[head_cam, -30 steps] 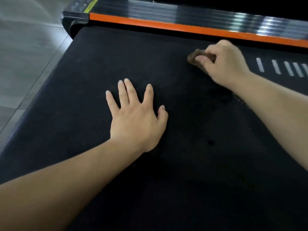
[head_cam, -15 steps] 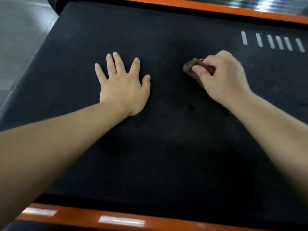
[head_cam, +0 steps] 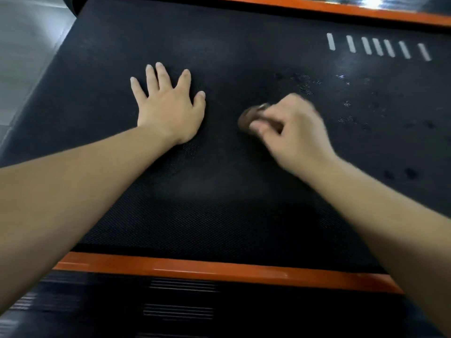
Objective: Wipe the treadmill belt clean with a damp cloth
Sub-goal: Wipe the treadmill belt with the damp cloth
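On the belt [head_cam: 219, 203], left hand [head_cam: 168, 106] flat; right fingers [head_cam: 266, 125] pinch cloth [head_cam: 246, 120].

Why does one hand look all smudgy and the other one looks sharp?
In the head view, the right hand and its brown cloth are smeared by motion blur; the left hand lies flat and crisp on the belt.

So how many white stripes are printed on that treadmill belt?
7 white stripes, side by side in one row on the treadmill belt, near its far edge, right of and beyond the right hand gripping the brown cloth. More may lie outside the view.
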`<state>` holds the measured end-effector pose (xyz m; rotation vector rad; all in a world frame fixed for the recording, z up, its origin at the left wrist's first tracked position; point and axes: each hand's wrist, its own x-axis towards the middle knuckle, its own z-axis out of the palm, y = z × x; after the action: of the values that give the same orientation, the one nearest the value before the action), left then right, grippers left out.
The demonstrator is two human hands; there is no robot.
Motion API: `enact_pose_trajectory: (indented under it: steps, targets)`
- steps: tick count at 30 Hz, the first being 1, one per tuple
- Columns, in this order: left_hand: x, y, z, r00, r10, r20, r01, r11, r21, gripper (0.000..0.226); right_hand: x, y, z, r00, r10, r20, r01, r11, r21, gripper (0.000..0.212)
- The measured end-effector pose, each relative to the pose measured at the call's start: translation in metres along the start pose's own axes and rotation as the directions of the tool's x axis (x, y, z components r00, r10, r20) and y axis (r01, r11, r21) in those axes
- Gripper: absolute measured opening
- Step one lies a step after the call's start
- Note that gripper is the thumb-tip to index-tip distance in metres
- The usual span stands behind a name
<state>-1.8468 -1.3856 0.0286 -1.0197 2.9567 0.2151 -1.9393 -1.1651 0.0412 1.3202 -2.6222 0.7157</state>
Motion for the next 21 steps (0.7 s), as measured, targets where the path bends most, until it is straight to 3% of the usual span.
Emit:
enact_pose_trajectory:
  steps: [3,5,8,10,12,15,17,19,21]
  targets:
    - [-0.001,0.0,-0.001,1.0,0.002,-0.002,-0.002,1.0,-0.005,0.068,-0.05,-0.032,-0.008,0.948,-0.283,0.144,0.259,0.952,0.165,0.028]
    - [-0.001,-0.001,-0.001,1.0,-0.001,-0.003,0.001,1.0,-0.019,0.067,-0.049,-0.021,-0.014,0.925,-0.335,0.178,0.311,0.939,0.147,0.028]
    - [-0.007,0.001,-0.006,0.998,0.048,-0.032,-0.051,0.995,-0.087,0.06,-0.005,0.018,-0.014,0.997,-0.074,0.028,0.075,0.997,-0.013,0.03]
    - [-0.015,0.011,-0.007,0.987,0.143,-0.069,-0.151,0.978,-0.145,0.05,0.008,0.03,-0.01,0.992,0.119,-0.045,-0.121,0.991,-0.062,0.028]
    - [-0.024,0.026,-0.002,0.978,0.199,-0.07,-0.208,0.965,-0.162,0.046,-0.011,0.018,-0.007,0.997,0.07,-0.04,-0.073,0.995,-0.068,0.029]
    - [-0.027,0.036,0.006,0.988,0.148,-0.049,-0.155,0.973,-0.171,0.05,-0.056,-0.01,-0.013,0.977,-0.196,0.079,0.186,0.976,0.115,0.032]
    - [-0.025,0.038,0.007,0.993,0.118,-0.027,-0.121,0.979,-0.162,0.053,-0.042,0.002,-0.016,0.95,-0.281,0.14,0.275,0.96,0.056,0.036]
    - [-0.025,0.04,0.006,0.994,0.108,0.004,-0.106,0.985,-0.134,0.056,0.0,0.029,-0.015,0.978,-0.201,0.055,0.205,0.976,-0.074,0.04]
    - [-0.027,0.042,0.007,0.992,0.119,0.03,-0.116,0.991,-0.066,0.062,0.043,0.059,-0.016,0.998,0.031,-0.062,-0.039,0.99,-0.132,0.035]
